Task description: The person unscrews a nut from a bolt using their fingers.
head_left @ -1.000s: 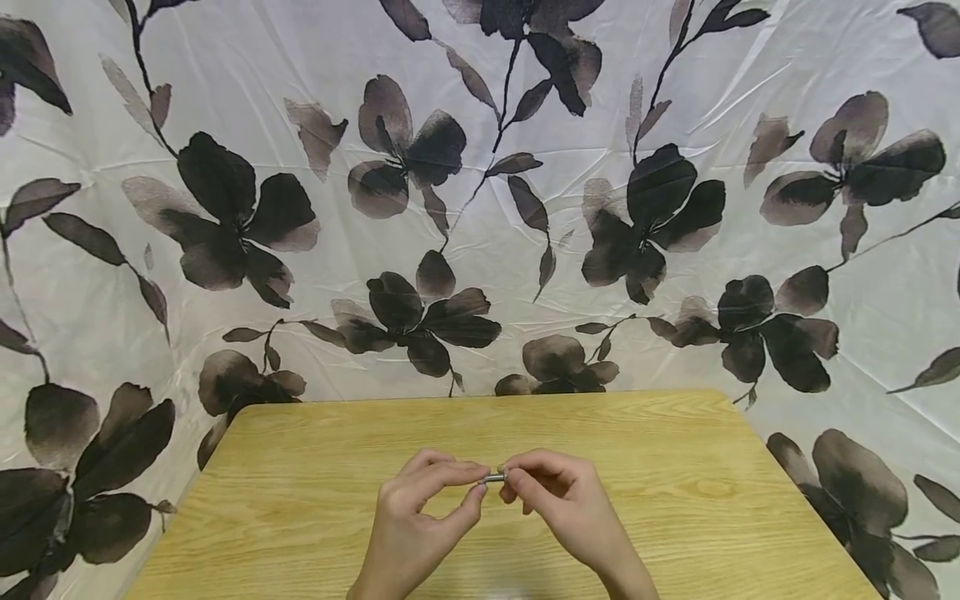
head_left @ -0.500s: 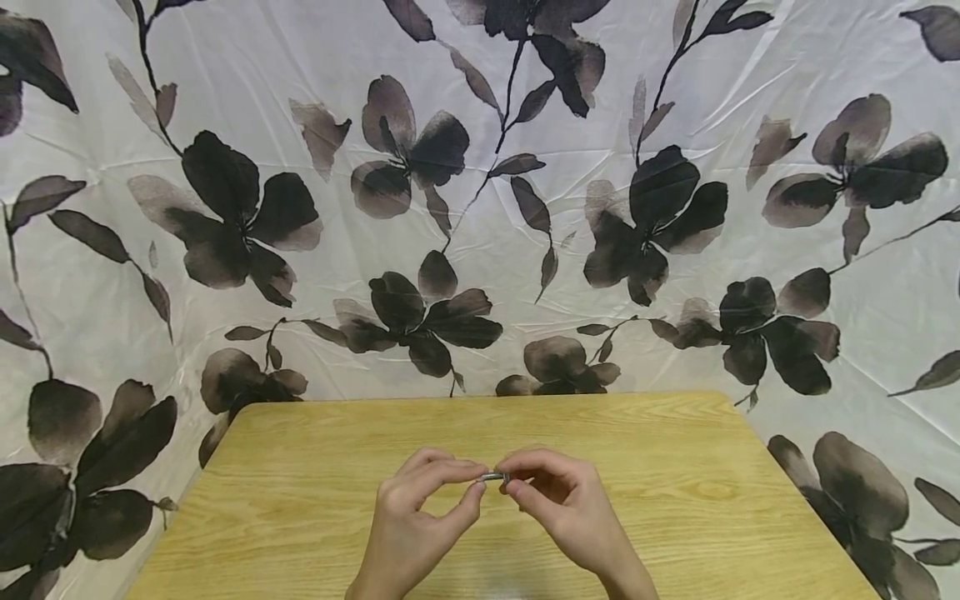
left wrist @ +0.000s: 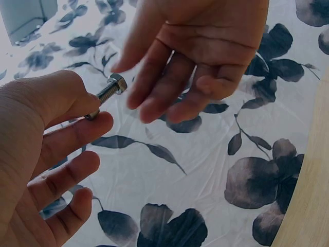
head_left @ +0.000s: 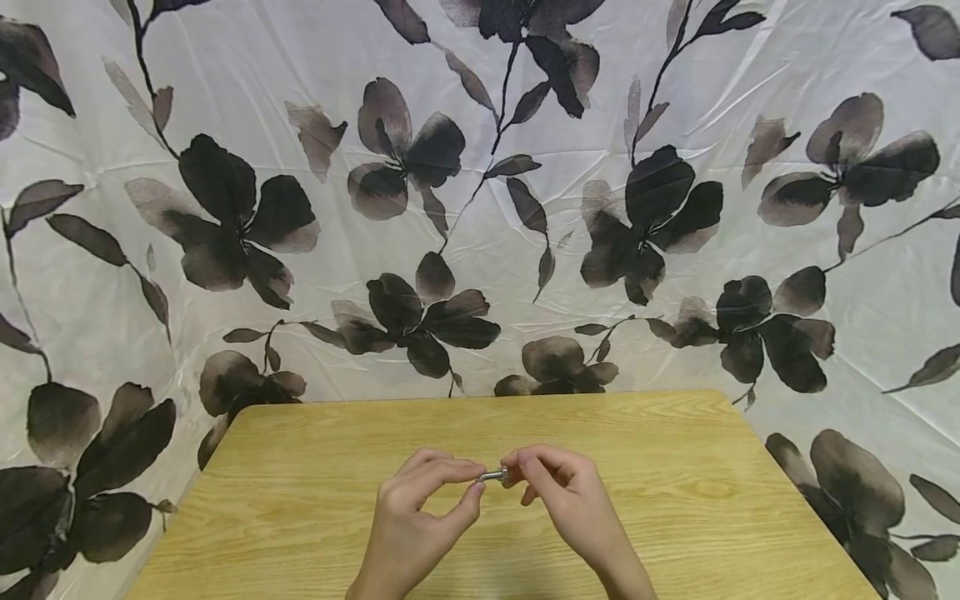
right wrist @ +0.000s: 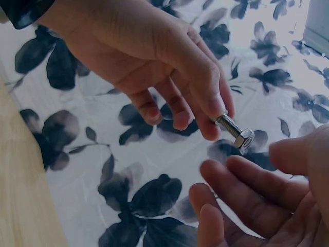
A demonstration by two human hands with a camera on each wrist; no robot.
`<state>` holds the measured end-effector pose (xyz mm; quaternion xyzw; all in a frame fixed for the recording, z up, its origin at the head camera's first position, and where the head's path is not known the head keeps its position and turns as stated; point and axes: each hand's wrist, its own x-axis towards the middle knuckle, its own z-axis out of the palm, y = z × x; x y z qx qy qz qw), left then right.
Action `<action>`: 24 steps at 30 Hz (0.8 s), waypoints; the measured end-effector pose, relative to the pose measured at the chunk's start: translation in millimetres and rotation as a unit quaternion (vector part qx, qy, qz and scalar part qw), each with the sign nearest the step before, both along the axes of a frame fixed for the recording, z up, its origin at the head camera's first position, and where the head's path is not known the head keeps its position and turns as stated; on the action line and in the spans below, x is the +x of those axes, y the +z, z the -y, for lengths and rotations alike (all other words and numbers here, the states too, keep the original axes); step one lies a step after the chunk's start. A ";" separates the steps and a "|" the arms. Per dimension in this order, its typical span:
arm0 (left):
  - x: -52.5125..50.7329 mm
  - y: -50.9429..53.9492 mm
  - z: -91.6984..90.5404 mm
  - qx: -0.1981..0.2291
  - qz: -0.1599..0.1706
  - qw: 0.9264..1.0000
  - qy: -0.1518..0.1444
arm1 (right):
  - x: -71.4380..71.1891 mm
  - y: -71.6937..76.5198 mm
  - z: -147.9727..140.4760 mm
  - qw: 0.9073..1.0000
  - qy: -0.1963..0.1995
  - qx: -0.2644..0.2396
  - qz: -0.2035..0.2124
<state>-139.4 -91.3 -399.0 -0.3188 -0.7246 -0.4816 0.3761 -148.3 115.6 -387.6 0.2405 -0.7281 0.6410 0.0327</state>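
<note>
A small silver hex bolt (head_left: 493, 476) lies roughly level in the air above the table. My left hand (head_left: 423, 512) pinches the end of its threaded shank between thumb and forefinger, with the other fingers loosely bent. In the left wrist view the bolt (left wrist: 109, 92) shows its thread, and its hex head points toward the right hand. My right hand (head_left: 573, 496) is close beside the head, thumb and fingers relaxed and parted. In the right wrist view, a gap shows between the right fingertips (right wrist: 208, 167) and the bolt head (right wrist: 244, 140). The shank's tip is partly hidden by the left fingers.
A light wood-grain table (head_left: 300, 450) spreads beneath both hands. Behind it and along the sides hangs a white cloth (head_left: 480, 250) with dark flower prints. A dark band (right wrist: 23, 10) circles the left wrist.
My right thumb and fingers, earlier at the bolt's head end, have come away from it, and the head now shows. The left hand keeps its pinch nearly still.
</note>
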 end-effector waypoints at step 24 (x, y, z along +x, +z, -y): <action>-1.3 -1.0 -0.3 -0.003 -0.020 1.000 -0.010 | 0.4 -2.3 -1.3 1.000 0.006 0.022 0.019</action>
